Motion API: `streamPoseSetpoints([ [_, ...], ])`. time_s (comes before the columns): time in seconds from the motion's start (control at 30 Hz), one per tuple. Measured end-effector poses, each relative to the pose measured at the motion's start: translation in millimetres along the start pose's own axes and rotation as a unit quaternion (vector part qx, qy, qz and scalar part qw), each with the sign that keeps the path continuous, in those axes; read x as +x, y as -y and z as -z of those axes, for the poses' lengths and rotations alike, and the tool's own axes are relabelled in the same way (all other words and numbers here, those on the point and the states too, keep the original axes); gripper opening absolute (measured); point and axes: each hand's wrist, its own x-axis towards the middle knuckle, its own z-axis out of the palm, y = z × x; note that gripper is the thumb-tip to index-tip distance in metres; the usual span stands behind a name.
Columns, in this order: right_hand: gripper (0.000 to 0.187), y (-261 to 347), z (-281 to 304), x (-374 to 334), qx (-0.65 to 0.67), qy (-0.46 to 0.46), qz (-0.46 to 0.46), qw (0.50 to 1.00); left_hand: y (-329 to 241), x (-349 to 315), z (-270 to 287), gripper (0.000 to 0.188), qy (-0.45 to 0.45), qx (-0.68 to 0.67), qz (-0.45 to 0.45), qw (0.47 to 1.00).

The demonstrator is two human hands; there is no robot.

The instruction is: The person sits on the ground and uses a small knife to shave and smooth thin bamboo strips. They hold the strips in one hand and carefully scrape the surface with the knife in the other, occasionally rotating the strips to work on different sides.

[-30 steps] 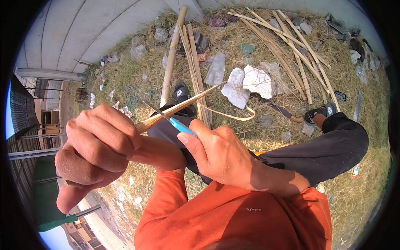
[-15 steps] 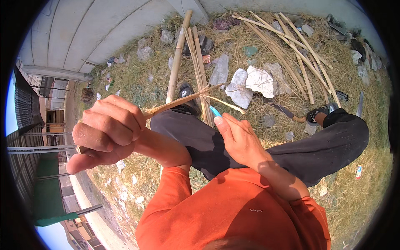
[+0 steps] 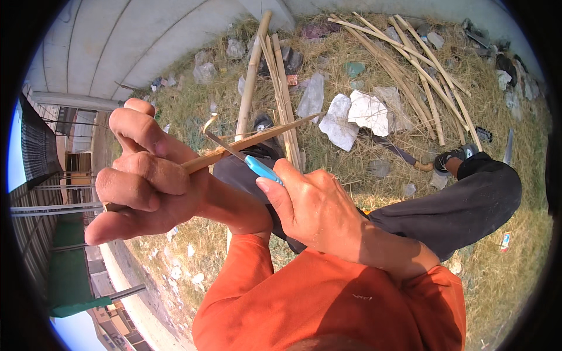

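Head view: at the left edge of the frame, a green sheet (image 3: 65,266) hangs below a dark roof (image 3: 34,146), and a pale wall (image 3: 117,47) curves across the upper left. Your left hand (image 3: 143,172) fills the left of centre, its fingers curled around a wooden strip (image 3: 263,137); one end of the strip pokes out just above your thumb, and the rest slants up to a pointed tip near the centre of the frame. Beside the tip of the blade, a thin shaving (image 3: 208,121) curls upward. The blade of your knife (image 3: 264,170) crosses the strip at left of centre, with its blue handle pointing down toward the right. Behind the strip, in the upper middle, a thick pole (image 3: 253,76) lies on the dry grass next to a few thin slats (image 3: 284,93). Your right hand (image 3: 322,210), at the centre, is closed around the knife's handle, thumb pressed along it. Above that hand sit two white rocks (image 3: 367,112), side by side, with a clear plastic bag (image 3: 311,95) to their left. Farther right, a dark-bladed tool (image 3: 398,152) with a wooden handle lies on the ground, and a loose pile of long slats (image 3: 421,73) spreads across the upper right. Your dark trouser leg (image 3: 451,205) stretches to the right, ending in a black shoe (image 3: 449,159).
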Motion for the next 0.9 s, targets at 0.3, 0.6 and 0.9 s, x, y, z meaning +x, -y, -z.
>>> streamPoseSetpoints([
  [0.3,0.044,-108,11,-11,-0.179,-0.054,-0.157,0.97,-3,0,-8,0.058,-0.008,-0.02,-0.022,1.0],
  [0.6,0.038,-4,17,-10,0.081,-0.028,-0.003,0.996,13,6,-19,0.062,-0.065,-0.013,-0.031,0.997],
  [0.9,0.037,-81,-1,13,-0.073,-0.072,-0.088,0.991,5,0,-12,0.061,-0.084,-0.135,0.034,0.987],
])
